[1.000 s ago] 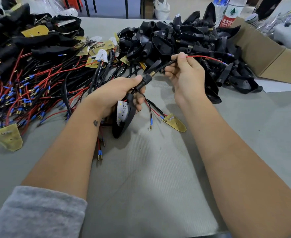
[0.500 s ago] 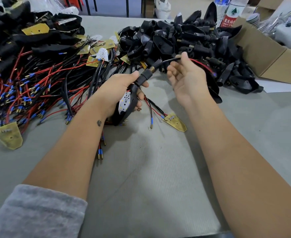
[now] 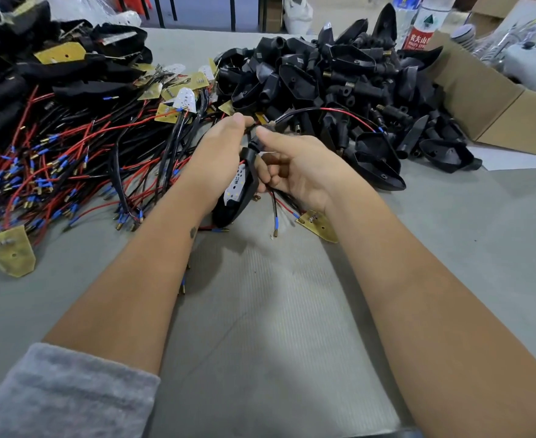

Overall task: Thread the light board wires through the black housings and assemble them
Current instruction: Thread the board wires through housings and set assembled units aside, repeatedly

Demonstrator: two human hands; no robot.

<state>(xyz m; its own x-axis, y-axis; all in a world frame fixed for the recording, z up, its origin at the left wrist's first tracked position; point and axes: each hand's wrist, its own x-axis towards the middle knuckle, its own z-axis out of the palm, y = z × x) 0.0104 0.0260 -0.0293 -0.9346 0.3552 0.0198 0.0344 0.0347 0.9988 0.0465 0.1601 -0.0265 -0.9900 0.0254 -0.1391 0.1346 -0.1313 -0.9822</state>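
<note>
A black housing [image 3: 244, 188] with a white light board [image 3: 236, 184] seated in it was held above the grey table [image 3: 276, 327], between the two hands. Its long axis ran from its narrow stem, pointing up and away toward the far pile, down to its pointed tip, which was aimed toward the person and slightly left. The left hand [image 3: 219, 156] was wrapped round the housing from the left, its thumb laid near the stem. The right hand [image 3: 295, 167] was closed on the stem end, thumb and forefinger pinched together there, the other fingers curled into the palm. A red and black wire pair [image 3: 333, 113] was seen leaving the stem and arching rightward over the pile of empty black housings [image 3: 339, 83]. Loose boards with red and black wires [image 3: 70, 159] were heaped to the left. A brass-coloured board [image 3: 318, 224] lay on the table just beside the right wrist, another [image 3: 9, 254] near the left edge. A cardboard box [image 3: 494, 99] stood at the right.
</note>
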